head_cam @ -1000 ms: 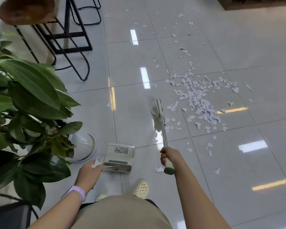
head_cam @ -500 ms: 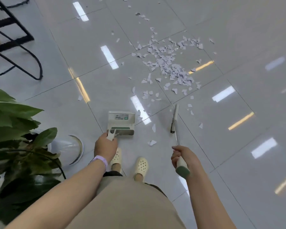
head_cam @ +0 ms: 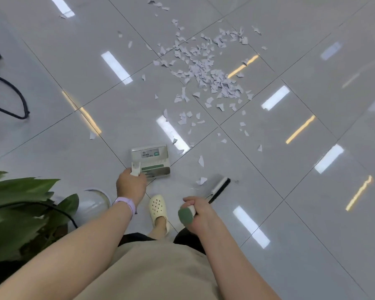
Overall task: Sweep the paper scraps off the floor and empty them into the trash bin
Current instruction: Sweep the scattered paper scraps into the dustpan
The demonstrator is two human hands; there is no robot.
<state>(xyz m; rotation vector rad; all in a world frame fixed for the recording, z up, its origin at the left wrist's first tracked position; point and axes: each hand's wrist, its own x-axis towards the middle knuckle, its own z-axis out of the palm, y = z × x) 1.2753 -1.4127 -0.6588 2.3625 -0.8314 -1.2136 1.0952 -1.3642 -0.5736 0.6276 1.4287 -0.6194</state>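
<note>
White paper scraps (head_cam: 206, 68) lie scattered over the glossy grey floor tiles ahead, thickest at upper centre, with stragglers trailing toward my feet. My left hand (head_cam: 130, 185) grips the handle of a small white dustpan (head_cam: 150, 159) that rests on the floor with its mouth facing the scraps. My right hand (head_cam: 197, 213) holds the green-capped handle of a short broom (head_cam: 217, 189), whose dark bristle head sits on the floor just right of the dustpan, beside one loose scrap (head_cam: 201, 181). No trash bin is in view.
A leafy potted plant (head_cam: 20, 208) with a white pot (head_cam: 95, 202) stands at lower left. Black metal stool legs (head_cam: 13, 98) reach in from the left edge. My cream clog (head_cam: 159, 210) is between my hands.
The view has tilted further down and moved closer to the scraps. The broom head has been drawn back toward my feet, now lying right of the dustpan. The dustpan stays low on the floor.
</note>
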